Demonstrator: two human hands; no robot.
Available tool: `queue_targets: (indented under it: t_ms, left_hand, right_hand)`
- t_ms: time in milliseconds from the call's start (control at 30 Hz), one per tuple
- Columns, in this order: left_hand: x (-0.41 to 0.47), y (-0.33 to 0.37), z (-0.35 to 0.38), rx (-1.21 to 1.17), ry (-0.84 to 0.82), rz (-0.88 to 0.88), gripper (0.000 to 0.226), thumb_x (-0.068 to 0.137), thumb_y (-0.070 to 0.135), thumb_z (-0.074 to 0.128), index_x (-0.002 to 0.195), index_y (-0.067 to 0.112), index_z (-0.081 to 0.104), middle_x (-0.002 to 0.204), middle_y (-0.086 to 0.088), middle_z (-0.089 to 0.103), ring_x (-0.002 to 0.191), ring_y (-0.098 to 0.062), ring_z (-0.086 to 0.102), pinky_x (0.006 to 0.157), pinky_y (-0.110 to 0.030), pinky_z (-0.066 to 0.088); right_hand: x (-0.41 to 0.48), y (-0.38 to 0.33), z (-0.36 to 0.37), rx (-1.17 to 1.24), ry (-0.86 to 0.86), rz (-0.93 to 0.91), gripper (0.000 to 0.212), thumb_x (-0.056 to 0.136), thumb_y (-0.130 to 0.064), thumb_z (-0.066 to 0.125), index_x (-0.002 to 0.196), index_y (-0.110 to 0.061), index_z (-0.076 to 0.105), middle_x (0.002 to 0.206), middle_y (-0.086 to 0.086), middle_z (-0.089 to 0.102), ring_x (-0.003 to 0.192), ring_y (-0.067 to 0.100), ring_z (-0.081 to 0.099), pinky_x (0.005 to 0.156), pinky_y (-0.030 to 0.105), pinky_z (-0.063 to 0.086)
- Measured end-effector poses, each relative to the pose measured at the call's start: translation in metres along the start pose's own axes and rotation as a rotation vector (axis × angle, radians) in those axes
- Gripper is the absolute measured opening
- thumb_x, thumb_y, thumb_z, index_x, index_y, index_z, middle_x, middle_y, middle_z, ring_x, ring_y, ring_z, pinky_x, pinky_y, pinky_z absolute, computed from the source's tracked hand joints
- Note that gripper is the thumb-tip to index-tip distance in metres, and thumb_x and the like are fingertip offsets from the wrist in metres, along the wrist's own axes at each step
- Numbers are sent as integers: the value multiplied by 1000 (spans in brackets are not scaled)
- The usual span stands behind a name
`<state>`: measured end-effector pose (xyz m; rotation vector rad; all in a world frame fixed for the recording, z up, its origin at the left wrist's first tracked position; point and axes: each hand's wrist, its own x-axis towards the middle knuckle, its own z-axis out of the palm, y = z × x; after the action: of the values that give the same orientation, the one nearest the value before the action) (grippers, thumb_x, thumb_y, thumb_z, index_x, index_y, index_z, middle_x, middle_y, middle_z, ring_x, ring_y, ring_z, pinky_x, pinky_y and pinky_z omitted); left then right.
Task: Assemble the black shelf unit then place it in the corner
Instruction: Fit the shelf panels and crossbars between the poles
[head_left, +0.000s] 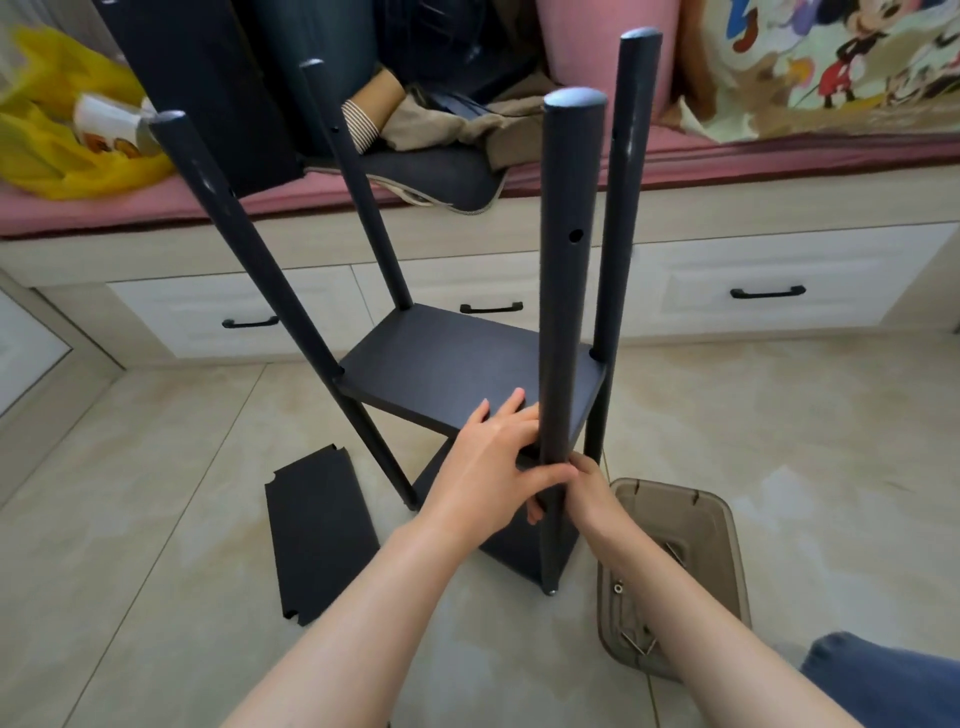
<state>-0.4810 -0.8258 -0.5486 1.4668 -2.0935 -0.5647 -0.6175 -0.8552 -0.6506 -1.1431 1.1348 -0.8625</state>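
Home bedroom: cushioned drawer bench (675, 280)

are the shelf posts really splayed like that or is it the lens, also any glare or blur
Head view: probably the lens, the posts fan outward toward the top and the drawer fronts bow; head view: pale glare on the cap of the near post, a streak on the left post; head view: soft light, faint shadows on the floor, left hand and right hand sharp, corners softer.

The left hand (485, 462) and right hand (589, 493) grip the near post (563, 312) of the black shelf unit (618, 208) at its middle board (457, 364).
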Motion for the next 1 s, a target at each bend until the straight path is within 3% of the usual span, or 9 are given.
queue_targets:
  t_ms: [100, 200, 300, 400, 500, 633, 800, 900, 1000]
  left_hand:
    - [9, -5, -20, -39, 4, -56, 45, 89, 39, 73, 132, 26, 65, 150, 11, 52, 148, -7, 25, 114, -13, -4]
    - [18, -10, -42, -55, -25, -106, 46, 88, 37, 75, 131, 25, 65, 145, 7, 58, 142, -17, 42, 114, -13, 11]
    - [21, -20, -65, -89, -37, -145, 49, 86, 35, 78, 132, 25, 66, 136, 12, 63, 116, -2, 57, 94, 5, 28]
    - [25, -33, -87, -131, -40, -194, 49, 85, 36, 79, 132, 30, 66, 137, 22, 59, 119, 8, 52, 87, 7, 33]
    - [30, -47, -107, -177, -9, -234, 45, 85, 36, 78, 129, 32, 68, 133, 31, 57, 125, 9, 50, 94, 1, 33]
    - [38, -67, -127, -230, 29, -289, 44, 85, 38, 77, 128, 35, 66, 115, 44, 59, 116, 21, 51, 90, -1, 40]
    - [48, -89, -145, -277, 85, -375, 39, 84, 45, 75, 123, 40, 69, 115, 33, 68, 113, 9, 61, 91, -12, 40]
    - [50, -99, -157, -281, 118, -413, 40, 85, 46, 74, 124, 38, 69, 110, 30, 71, 105, 11, 64, 86, -10, 39]
    - [48, -107, -167, -278, 155, -431, 39, 86, 44, 75, 123, 34, 71, 103, 27, 74, 99, 13, 65, 88, -11, 42]
  right_hand:
    - [10, -18, 8, -27, 9, -15, 41, 106, -33, 31, 111, -4, 59, 60, 9, 65, 52, 27, 62, 55, 34, 53]
    - [19, -37, 17, -54, 4, -20, 39, 106, -30, 28, 113, -3, 55, 62, 9, 66, 54, 29, 62, 59, 44, 55]
    - [27, -55, 31, -140, -27, -21, 38, 106, -32, 25, 109, -9, 56, 64, 11, 68, 59, 32, 63, 70, 53, 55]
    - [33, -73, 46, -178, -55, -22, 38, 107, -32, 22, 106, -10, 53, 59, 10, 66, 55, 27, 63, 69, 49, 54]
    - [41, -93, 61, -217, -62, -24, 39, 108, -31, 21, 108, -6, 50, 57, 12, 66, 52, 25, 63, 61, 38, 52]
    - [51, -110, 75, -261, -60, -80, 38, 109, -26, 21, 106, 1, 47, 65, 21, 69, 57, 28, 65, 67, 39, 56]
    - [69, -111, 85, -229, -44, -135, 30, 108, -23, 23, 94, -8, 44, 63, 16, 69, 57, 29, 66, 62, 35, 56]
    - [76, -110, 89, -197, -62, -114, 28, 108, -21, 24, 92, -8, 43, 69, 19, 71, 63, 33, 68, 64, 35, 58]
    - [79, -112, 97, -239, -74, -144, 28, 108, -21, 24, 93, -7, 43, 68, 17, 70, 56, 24, 65, 61, 32, 56]
